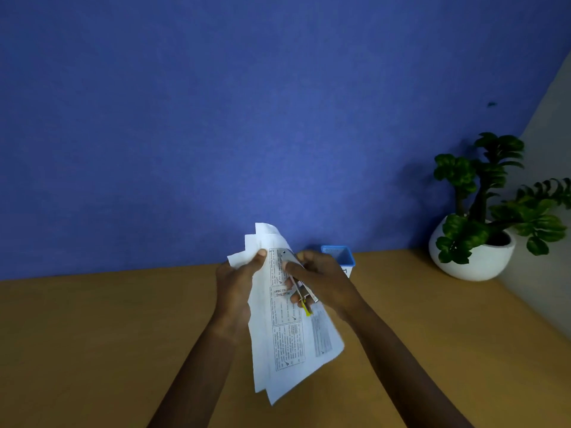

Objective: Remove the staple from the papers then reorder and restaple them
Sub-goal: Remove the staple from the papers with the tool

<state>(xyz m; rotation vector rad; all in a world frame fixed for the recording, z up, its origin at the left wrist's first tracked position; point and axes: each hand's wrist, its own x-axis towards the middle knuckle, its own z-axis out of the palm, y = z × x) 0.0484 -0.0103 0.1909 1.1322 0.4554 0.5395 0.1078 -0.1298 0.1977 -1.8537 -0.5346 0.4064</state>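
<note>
Right hand grips a slim silver yellow-tailed stapler, nose up-left on the printed white papers, whose corner the left hand pinches.

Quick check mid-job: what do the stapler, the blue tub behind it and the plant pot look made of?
The stapler in the right hand: seemingly metal, silver-grey with dull sheen, plus a yellow, likely plastic part. The blue tub: probably plastic, uniform colour, thin rim. The plant pot: white, smooth, matte; ceramic or plastic, cannot tell.
</note>
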